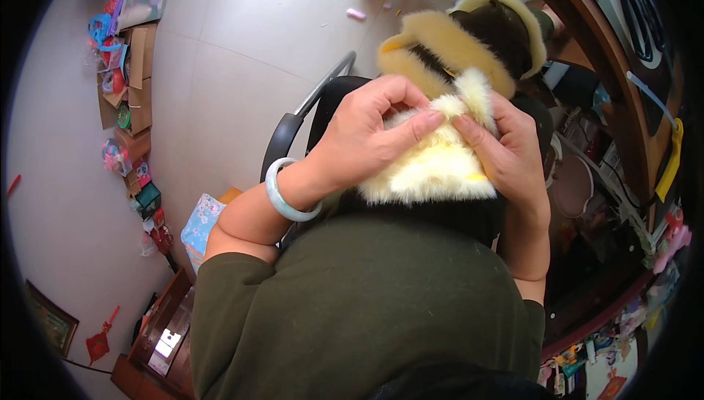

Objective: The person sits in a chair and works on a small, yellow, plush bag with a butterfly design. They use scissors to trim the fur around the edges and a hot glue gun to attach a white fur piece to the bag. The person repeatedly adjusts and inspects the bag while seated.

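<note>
A piece of pale yellow plush fabric (434, 172) with long pile rests over my lap. My left hand (379, 130), with a pale bangle (278, 194) on its wrist, pinches the top edge of the plush between thumb and fingers. Close beside it, my right hand (503, 141) grips the same edge, its thumb near my left thumb. A fluffy tuft (474, 92) stands up by my right fingers. Further out past my knees lie tan plush pieces (456, 42) around a dark cloth (489, 31).
A chair's armrest (283, 139) is at my left. Cardboard boxes (140, 75) and bagged items line the wall. A wooden table edge (599, 31) curves along the right, with a yellow-handled tool (670, 161) near it. A pink scrap (356, 14) lies on the floor.
</note>
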Available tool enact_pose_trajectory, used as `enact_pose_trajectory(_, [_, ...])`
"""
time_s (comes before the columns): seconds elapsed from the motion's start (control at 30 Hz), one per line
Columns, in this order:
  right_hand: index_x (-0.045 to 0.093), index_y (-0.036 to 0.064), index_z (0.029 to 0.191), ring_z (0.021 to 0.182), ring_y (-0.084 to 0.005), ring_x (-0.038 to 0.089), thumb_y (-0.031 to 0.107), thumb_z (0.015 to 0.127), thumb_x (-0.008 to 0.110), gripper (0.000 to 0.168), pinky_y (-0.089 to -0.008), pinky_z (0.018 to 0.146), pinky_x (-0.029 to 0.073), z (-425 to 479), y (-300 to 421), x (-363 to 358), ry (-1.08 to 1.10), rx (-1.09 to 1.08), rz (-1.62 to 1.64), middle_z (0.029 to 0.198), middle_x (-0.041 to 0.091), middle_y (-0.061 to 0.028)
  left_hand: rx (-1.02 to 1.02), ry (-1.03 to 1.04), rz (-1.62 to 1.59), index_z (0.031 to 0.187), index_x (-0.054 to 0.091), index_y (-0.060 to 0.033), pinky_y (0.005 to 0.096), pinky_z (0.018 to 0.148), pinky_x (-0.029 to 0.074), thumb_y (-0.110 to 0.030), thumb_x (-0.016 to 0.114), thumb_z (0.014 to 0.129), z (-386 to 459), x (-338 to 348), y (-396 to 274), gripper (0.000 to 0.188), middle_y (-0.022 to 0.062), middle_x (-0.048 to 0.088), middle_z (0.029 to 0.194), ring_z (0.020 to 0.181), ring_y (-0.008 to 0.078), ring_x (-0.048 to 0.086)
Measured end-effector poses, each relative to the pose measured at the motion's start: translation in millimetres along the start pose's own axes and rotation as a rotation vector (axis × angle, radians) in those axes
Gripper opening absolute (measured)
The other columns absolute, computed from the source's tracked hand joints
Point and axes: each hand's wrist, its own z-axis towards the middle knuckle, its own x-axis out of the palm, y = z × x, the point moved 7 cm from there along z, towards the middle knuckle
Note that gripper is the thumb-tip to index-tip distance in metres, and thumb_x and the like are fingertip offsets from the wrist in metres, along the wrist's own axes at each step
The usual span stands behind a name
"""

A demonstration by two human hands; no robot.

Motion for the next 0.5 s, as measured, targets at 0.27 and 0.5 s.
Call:
enact_pose_trajectory(0.27, [0.063, -0.003, 0.1, 0.076, -0.0063, 0.057, 0.007, 0.089, 0.064, 0.015, -0.0244, 0.067, 0.047, -2, -5, 0, -0.007, 0.016, -0.028, 0.083, 0.066, -0.0039, -0.05, 0.025, 0.089, 0.103, 0.058, -0.0015, 0.0228, 0.077, 0.047, -0.006, 0.067, 0.088, -5, 4, -4, 0.018, 0.0018, 0.06, 0.097, 0.087, 0.0072, 0.055])
enact_pose_trajectory(0.5, [0.063, -0.003, 0.101, 0.076, -0.0064, 0.057, 0.008, 0.09, 0.064, 0.016, -0.0245, 0.068, 0.048, -1, -2, -1, -0.018, -0.017, 0.016, 0.083, 0.066, -0.004, 0.244, -0.099, 0.108, 0.111, 0.059, -0.0002, 0.0257, 0.082, 0.047, -0.009, 0.068, 0.088, -4, -6, -24, 0.026, 0.0041, 0.061, 0.102, 0.09, 0.0111, 0.056])
